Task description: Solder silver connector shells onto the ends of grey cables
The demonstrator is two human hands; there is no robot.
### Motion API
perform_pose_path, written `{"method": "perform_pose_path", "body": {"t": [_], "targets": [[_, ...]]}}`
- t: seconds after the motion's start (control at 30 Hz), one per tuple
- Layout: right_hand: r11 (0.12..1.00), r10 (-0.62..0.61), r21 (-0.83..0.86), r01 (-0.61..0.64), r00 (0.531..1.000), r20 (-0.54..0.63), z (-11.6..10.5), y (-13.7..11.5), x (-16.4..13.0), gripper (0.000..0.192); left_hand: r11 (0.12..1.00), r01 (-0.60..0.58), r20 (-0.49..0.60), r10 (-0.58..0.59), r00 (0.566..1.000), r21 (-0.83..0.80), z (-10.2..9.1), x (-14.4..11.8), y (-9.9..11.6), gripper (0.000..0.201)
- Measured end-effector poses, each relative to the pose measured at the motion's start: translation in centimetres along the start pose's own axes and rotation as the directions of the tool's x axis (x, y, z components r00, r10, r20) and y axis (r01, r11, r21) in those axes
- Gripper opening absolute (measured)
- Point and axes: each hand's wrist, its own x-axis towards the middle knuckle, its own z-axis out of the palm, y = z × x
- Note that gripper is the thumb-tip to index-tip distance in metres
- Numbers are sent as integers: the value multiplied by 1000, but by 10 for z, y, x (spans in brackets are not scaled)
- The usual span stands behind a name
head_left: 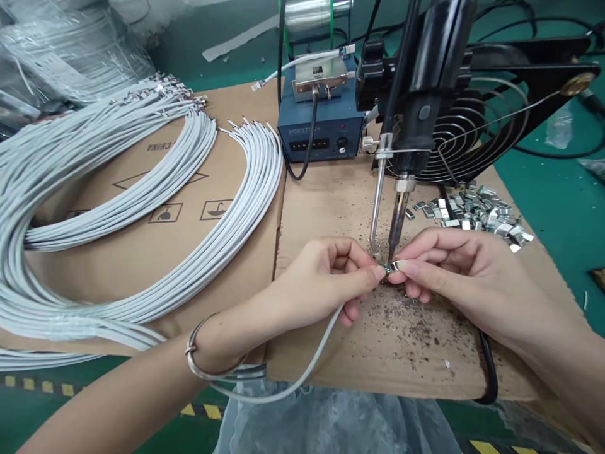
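My left hand point(343, 277) pinches the end of a light grey cable point(314, 359), which loops down from my fingers past the wrist. Facing it, my right hand point(444, 265) grips a small metal connector point(394, 267) between thumb and fingertips. Cable end and connector meet under the tip of a soldering iron point(397, 221), which is mounted upright on a stand. Beside the iron, a thin metal feed tube point(377, 208) ends just above my left fingertips. The exact joint is mostly covered by my fingers.
Bundled grey cables point(255, 208) curve across the cardboard point(227, 277) on the left. A blue control box point(321, 126) stands behind my hands. Loose metal connectors point(486, 214) lie in a pile at right, before a black fan point(467, 132). A solder spool point(312, 19) is at the back.
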Motion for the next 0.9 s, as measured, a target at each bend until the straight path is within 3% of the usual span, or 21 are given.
{"method": "perform_pose_path", "body": {"t": [0.67, 0.9], "targets": [[995, -3, -99, 0, 1000, -30, 1, -1, 1, 6, 999, -23, -1, 23, 1000, 49, 1, 1, -4, 16], [994, 15, -110, -11, 999, 32, -2, 1, -3, 6, 995, -84, 53, 81, 995, 61, -1, -2, -11, 16]]}}
